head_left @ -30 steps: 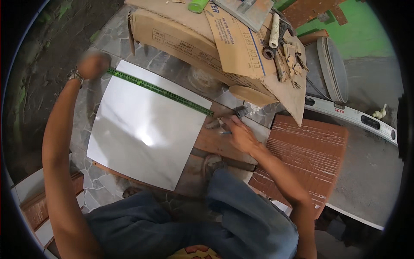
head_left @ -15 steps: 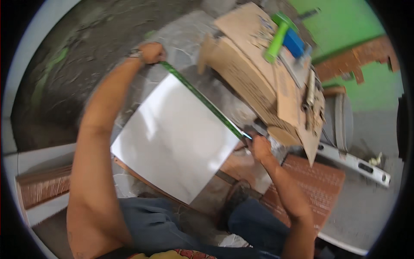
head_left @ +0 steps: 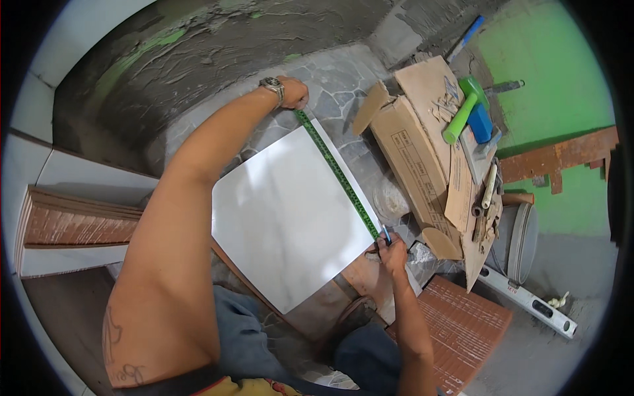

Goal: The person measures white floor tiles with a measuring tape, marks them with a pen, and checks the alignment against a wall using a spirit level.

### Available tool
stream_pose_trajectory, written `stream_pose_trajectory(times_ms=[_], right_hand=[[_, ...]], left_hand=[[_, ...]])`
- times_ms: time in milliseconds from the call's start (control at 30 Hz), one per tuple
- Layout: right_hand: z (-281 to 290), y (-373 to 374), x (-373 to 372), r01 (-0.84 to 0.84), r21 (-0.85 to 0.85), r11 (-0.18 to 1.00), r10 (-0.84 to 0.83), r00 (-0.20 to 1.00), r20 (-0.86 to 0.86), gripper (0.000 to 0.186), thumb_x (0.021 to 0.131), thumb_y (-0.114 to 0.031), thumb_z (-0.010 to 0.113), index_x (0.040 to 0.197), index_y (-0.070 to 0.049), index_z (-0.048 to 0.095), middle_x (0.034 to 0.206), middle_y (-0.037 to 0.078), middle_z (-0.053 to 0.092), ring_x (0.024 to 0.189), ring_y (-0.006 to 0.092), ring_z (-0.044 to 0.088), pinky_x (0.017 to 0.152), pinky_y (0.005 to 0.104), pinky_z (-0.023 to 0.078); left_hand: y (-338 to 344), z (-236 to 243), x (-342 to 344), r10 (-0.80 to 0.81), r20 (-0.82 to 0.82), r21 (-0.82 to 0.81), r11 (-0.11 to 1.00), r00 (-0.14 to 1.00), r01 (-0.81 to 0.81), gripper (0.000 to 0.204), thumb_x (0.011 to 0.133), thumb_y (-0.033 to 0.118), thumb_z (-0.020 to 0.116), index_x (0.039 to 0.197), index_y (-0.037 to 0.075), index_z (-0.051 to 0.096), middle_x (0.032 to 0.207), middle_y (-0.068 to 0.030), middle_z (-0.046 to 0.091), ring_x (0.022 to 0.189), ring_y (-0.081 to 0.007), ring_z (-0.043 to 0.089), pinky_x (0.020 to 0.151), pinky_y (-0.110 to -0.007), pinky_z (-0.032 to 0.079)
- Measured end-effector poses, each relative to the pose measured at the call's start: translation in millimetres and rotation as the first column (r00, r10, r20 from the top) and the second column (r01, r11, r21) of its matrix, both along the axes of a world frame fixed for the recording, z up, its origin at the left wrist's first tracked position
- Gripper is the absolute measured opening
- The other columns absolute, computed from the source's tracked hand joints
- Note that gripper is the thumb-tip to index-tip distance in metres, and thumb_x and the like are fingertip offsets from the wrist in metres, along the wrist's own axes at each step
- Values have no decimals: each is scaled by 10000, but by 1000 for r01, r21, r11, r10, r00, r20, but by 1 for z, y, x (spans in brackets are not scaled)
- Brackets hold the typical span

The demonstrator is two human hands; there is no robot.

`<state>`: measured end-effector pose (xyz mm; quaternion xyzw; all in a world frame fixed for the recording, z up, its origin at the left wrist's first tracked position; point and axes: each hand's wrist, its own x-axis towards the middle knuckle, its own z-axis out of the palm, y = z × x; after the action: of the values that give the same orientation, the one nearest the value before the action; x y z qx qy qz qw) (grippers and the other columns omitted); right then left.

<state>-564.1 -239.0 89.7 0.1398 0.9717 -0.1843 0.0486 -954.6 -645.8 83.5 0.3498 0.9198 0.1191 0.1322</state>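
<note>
Green and flat, our long, dark-marked measuring strip (head_left: 337, 175) runs just inside the right-hand upper edge of the large, glossy white tile (head_left: 284, 214). A second ago our right hand (head_left: 392, 252) sat just off the strip's near end; now it meets it at the tile's right corner, so we judge the strip steadied at both ends. Our left hand (head_left: 292, 94) has its fingers curled closed on the far end, past the tile's top corner. Our right fingers grasp a slim, pen-like tool (head_left: 387, 234), its exact tip too small to tell.

Room over tile (head_left: 290, 211), box (head_left: 411, 165) rightward
</note>
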Motion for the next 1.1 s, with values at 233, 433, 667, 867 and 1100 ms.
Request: stream_pose_trajectory(times_ms=[233,433,667,867,1100], right_hand=[[6,1,-28,18,-218,976,-25,999,-28,142,860,-143,704,893,-5,698,748,152,673,702,226,641,708,364,518],[-28,-14,-54,56,-189,980,-52,998,25,103,875,-108,698,865,-6,698,721,79,668,663,140,598,653,330,500],[-47,-7,-45,185,-429,884,-185,982,42,132,893,-151,711,890,-19,715,701,58,659,641,134,571,640,319,495],[-48,-2,-40,178,-390,903,-184,983,23,145,933,-157,693,891,-19,702,681,-32,594,591,71,487,545,272,418],[-43,-7,-46,185,-368,911,-170,983,72,136,920,-151,688,913,-19,718,730,-13,624,641,90,517,593,285,437]], left_hand=[[23,10,18,-46,131,14,999,990,45,127,765,174,734,864,235,783,907,-22,756,939,-257,706,774,-425,551],[36,2,9,-75,43,-54,996,996,77,115,739,165,743,848,174,778,909,-60,762,886,-271,721,752,-434,548],[43,0,7,-36,112,-101,994,993,47,149,755,203,749,890,254,787,963,4,765,957,-238,716,786,-421,558],[51,1,6,-64,85,-123,990,994,74,142,748,219,730,873,253,788,932,-15,764,903,-250,721,752,-431,554],[44,-5,5,-82,63,-82,993,995,87,114,746,211,717,835,232,785,879,-42,759,855,-255,721,725,-429,547]])
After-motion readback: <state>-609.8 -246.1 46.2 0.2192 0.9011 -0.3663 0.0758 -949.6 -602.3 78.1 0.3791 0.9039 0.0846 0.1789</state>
